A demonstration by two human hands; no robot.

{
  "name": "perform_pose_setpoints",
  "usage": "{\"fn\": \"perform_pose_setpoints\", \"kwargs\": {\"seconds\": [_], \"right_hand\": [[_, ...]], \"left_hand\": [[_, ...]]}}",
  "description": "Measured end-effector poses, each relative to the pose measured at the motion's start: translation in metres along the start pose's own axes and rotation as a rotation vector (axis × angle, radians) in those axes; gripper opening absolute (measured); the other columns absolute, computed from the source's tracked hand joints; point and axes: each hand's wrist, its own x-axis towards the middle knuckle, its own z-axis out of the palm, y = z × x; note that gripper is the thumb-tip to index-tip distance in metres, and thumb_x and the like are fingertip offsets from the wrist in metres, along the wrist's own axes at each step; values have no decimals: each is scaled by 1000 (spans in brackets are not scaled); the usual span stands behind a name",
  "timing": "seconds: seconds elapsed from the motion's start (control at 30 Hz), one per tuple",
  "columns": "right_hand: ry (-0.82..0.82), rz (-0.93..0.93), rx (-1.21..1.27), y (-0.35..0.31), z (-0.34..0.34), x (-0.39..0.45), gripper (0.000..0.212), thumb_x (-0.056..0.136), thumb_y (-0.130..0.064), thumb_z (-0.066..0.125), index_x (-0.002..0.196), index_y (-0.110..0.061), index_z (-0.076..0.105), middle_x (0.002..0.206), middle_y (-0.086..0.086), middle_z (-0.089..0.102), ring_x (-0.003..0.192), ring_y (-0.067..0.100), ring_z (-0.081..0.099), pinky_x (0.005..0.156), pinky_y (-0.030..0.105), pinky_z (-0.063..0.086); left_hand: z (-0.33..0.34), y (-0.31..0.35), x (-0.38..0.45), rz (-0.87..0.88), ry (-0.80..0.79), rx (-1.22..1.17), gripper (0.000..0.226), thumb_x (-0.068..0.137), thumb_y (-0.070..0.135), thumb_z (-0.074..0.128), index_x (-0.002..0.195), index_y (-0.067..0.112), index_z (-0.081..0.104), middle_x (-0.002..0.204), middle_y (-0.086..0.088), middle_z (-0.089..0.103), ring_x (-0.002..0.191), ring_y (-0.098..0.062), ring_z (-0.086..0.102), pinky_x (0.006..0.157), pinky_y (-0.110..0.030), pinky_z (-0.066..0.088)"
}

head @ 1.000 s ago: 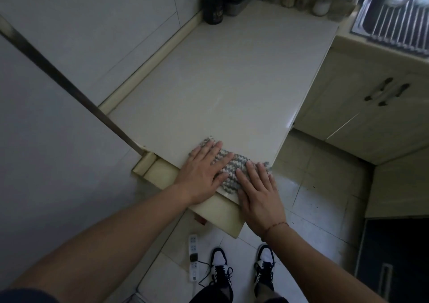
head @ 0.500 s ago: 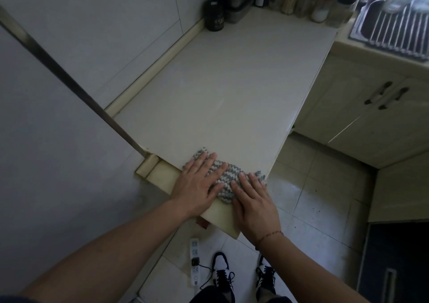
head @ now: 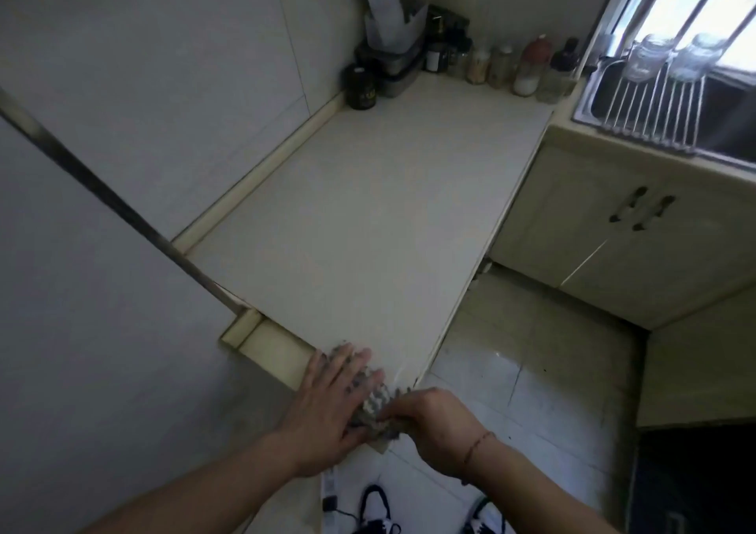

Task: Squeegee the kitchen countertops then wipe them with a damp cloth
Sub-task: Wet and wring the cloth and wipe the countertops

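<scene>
Head view: the cloth [head: 374, 404], a grey-and-white knitted rag, sits bunched at the near corner of the countertop [head: 368, 222], right at the lip where the top ends above the floor. The left hand [head: 327, 407] lies flat on it with fingers spread and straight, pressing down. The right hand [head: 429, 423] has its fingers curled into the cloth's near-right end, seemingly pinching the fabric as it comes off the edge — motion blur softens the fingertips, so the exact hold is a judgement.

The step looks like the end of a wiping pass drawn toward the near edge. To finish it well, I would keep the left palm's pressure even until the cloth clears the lip, let the right hand gather the loose end so grit is caught in the fold instead of dropping on the floor tiles, then refold to a clean face before starting the next strip alongside. No squeegee is in sight, so that half appears done or out of frame.

Containers: a dark jar [head: 361, 87] stands at the far left corner against the wall, beside a lidded box [head: 394, 63] holding upright white sheets. A row of bottles [head: 527, 68] lines the far edge — one with white powder in its lower part; the others are too small to read. The sink [head: 605, 96], beyond the right corner, carries a wire rack with two upturned glass jars [head: 671, 57].
</scene>
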Motion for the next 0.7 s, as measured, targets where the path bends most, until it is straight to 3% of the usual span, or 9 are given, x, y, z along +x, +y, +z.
{"fn": "perform_pose_setpoints", "kwargs": {"seconds": [0.07, 0.13, 0.2, 0.3, 0.4, 0.53, 0.6, 0.7], "right_hand": [[-5, 49, 193, 3, -32, -12, 23, 94, -14, 57, 108, -25, 72, 98, -8, 73, 88, 10, 67, 81, 27, 53], [100, 115, 370, 14, -72, -30, 21, 93, -13, 60, 101, -27, 73, 90, -17, 72, 86, 2, 67, 77, 19, 52], [211, 188, 559, 34, -113, -53, 18, 93, -12, 62, 98, -25, 74, 91, -14, 73, 87, 4, 68, 78, 19, 53], [390, 310, 747, 80, -172, -94, 13, 90, -17, 63, 97, -21, 73, 94, -1, 73, 87, 14, 70, 75, 30, 59], [552, 441, 741, 140, -227, -134, 8, 88, -25, 67, 91, -23, 74, 89, -1, 73, 82, 12, 70, 65, 22, 55], [816, 580, 494, 228, -294, -181, 7, 76, -23, 80, 74, -27, 74, 76, -10, 73, 77, 4, 67, 73, 23, 50], [940, 618, 381, 255, -323, -199, 10, 74, -23, 81, 81, -27, 74, 80, -14, 72, 81, 0, 65, 77, 23, 50], [1061, 544, 306, 274, -342, -206, 20, 78, -19, 78, 97, -23, 72, 89, -16, 70, 85, -7, 64, 81, 15, 51]], "left_hand": [[-14, 19, 12, 66, 63, -238, 59, 93, 61, 36, 143, 30, 38, 154, 1, 33, 144, -18, 18, 114, -40, 12], [-38, 51, 41, 34, 112, -715, 41, 94, 54, 44, 123, 28, 54, 128, 3, 58, 123, -6, 45, 106, -34, 34], [-66, 89, 79, -136, -76, -1249, 40, 89, 54, 52, 109, 21, 62, 103, -1, 67, 96, -8, 59, 87, -40, 50], [-92, 145, 147, -191, -541, -1831, 43, 85, 47, 63, 112, 14, 62, 98, -17, 66, 85, -28, 65, 81, -43, 52], [-104, 202, 223, -42, -821, -1929, 33, 87, 27, 66, 113, 11, 56, 82, -13, 61, 70, -27, 67, 66, -35, 56], [-122, 276, 321, -139, -892, -2003, 28, 82, 24, 69, 102, 6, 59, 75, -10, 59, 62, -24, 66, 57, -31, 54], [-136, 308, 366, -210, -899, -2118, 37, 82, 36, 66, 102, 4, 64, 87, -13, 60, 73, -26, 65, 64, -33, 54], [-160, 346, 431, -194, -921, -2319, 53, 96, 49, 43, 119, 5, 63, 109, -16, 63, 98, -30, 60, 84, -39, 52]]}}
